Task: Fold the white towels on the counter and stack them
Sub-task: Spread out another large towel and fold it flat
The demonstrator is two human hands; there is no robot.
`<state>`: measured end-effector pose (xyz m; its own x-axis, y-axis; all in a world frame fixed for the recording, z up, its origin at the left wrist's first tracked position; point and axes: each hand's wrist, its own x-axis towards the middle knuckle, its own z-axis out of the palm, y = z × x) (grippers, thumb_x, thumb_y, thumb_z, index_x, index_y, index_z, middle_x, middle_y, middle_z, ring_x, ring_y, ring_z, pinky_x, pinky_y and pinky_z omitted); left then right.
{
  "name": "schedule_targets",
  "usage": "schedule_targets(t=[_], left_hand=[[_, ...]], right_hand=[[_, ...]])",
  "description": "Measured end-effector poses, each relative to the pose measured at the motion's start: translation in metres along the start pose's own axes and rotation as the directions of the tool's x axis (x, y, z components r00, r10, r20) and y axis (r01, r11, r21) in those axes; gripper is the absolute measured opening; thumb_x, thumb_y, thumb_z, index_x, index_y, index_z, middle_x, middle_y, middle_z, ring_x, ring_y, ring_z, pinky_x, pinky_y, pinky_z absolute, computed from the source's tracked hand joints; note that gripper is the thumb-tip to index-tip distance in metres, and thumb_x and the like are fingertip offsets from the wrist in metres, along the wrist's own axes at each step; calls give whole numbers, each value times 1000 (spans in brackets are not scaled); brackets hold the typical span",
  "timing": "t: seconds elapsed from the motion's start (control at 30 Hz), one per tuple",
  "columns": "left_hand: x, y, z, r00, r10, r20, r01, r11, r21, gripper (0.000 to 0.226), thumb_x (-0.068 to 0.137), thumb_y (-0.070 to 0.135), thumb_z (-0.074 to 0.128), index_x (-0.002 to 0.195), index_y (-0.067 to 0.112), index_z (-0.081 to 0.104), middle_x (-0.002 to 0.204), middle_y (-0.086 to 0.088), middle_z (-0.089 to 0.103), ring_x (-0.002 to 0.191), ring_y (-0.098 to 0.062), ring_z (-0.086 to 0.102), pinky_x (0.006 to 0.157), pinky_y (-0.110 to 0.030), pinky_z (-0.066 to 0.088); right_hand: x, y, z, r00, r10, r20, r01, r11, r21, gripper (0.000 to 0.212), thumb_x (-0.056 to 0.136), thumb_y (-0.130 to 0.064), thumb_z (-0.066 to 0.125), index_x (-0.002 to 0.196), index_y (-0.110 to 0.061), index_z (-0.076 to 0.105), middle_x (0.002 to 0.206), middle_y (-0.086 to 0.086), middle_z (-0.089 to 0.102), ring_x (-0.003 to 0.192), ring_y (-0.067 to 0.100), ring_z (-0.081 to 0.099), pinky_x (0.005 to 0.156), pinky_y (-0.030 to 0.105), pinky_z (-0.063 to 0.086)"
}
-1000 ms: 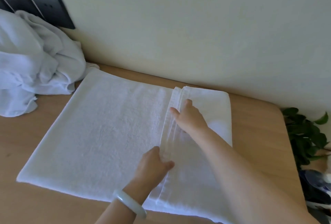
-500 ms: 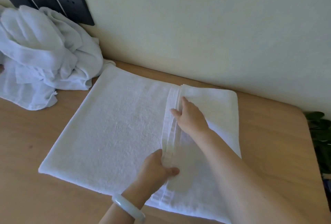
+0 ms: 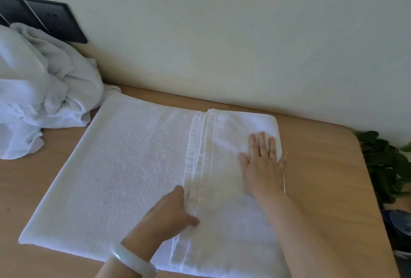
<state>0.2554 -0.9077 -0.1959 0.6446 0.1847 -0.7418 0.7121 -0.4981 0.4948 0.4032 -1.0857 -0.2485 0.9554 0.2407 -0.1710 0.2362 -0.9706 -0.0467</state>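
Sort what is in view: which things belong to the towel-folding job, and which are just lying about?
Job in hand:
- spread towel, partly folded
- crumpled towel pile, waiting
- left hand, pinching the hem
- right hand, pressing flat on the folded flap
- counter

Lying about:
- dark wall plates
- green plant past the counter's right end

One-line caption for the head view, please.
Folding a white towel: right hand presses the folded end flat, left hand holds the hem.
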Motion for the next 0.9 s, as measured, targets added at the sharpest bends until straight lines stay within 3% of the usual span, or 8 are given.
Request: schedule_targets(t=[0.13, 0.27, 0.4, 0.57, 0.67, 0.73, 0.8, 0.9], left_hand=[[14, 38, -10, 985, 27, -169, -32, 999, -24, 59, 93, 43, 60, 135, 9, 34, 128, -11, 58, 109, -26, 61, 79, -31, 50], [55, 71, -23, 905, 136, -402, -242, 943, -227, 58, 95, 30, 61, 140, 13, 27, 113, -9, 56, 89, -23, 58, 60, -22, 44], [97, 70, -37, 883, 180, -434, -396, 784, -478, 75, 88, 17, 71, 147, 29, 25, 117, -3, 61, 94, -15, 64, 74, -30, 56], [113, 49, -30, 866, 248, -434, -474, 685, -554, 92, 85, 8, 73, 153, 37, 18, 117, 3, 65, 102, -13, 68, 92, -43, 56], [115, 47, -32, 853, 298, -427, -505, 678, -534, 93, 84, 6, 74, 151, 41, 20, 120, 6, 64, 104, -11, 67, 91, -39, 56], [116, 47, -30, 825, 355, -439, -544, 710, -447, 86, 85, 8, 72, 145, 51, 29, 123, 9, 61, 106, -10, 64, 91, -34, 55], [117, 46, -27, 786, 415, -458, -577, 759, -302, 70, 87, 13, 70, 134, 58, 44, 125, 14, 55, 108, -6, 59, 95, -31, 52], [121, 43, -22, 753, 452, -478, -603, 764, -228, 47, 90, 13, 66, 115, 52, 63, 119, 19, 49, 103, 3, 56, 97, -29, 51]], right_hand=[[-7, 1, -2, 999, 3, -33, 0, 994, 108, 78, 92, -55, -3, 157, -15, 14, 165, 4, 5, 152, 27, 2, 118, 58, 6], [28, 9, -24, 972, 191, -139, -127, 919, 374, 58, 102, -39, 40, 151, -9, 32, 158, 13, 30, 142, 35, 29, 112, 47, 25], [85, 37, -33, 959, 279, 45, -238, 714, 658, 64, 90, -43, 56, 146, -16, 41, 143, 12, 50, 132, 37, 42, 112, 46, 33], [123, 57, -35, 966, 166, 200, -258, 690, 676, 57, 65, -63, 59, 92, -14, 65, 106, 11, 64, 109, 34, 57, 95, 45, 50], [126, 66, -46, 978, 68, 195, -191, 662, 725, 42, 87, -33, 70, 87, 7, 57, 83, 14, 58, 79, 24, 56, 66, 33, 41], [126, 73, -44, 979, 81, 187, -193, 652, 733, 30, 90, -22, 69, 73, -6, 50, 74, 10, 48, 70, 19, 45, 58, 31, 27], [124, 71, -39, 980, 132, 146, -197, 640, 743, 21, 88, -22, 70, 79, -10, 55, 82, 11, 55, 78, 23, 53, 63, 32, 35], [111, 52, -33, 970, 234, -73, -176, 873, 456, 31, 91, -28, 63, 117, -11, 60, 127, 14, 56, 122, 35, 48, 99, 43, 37]])
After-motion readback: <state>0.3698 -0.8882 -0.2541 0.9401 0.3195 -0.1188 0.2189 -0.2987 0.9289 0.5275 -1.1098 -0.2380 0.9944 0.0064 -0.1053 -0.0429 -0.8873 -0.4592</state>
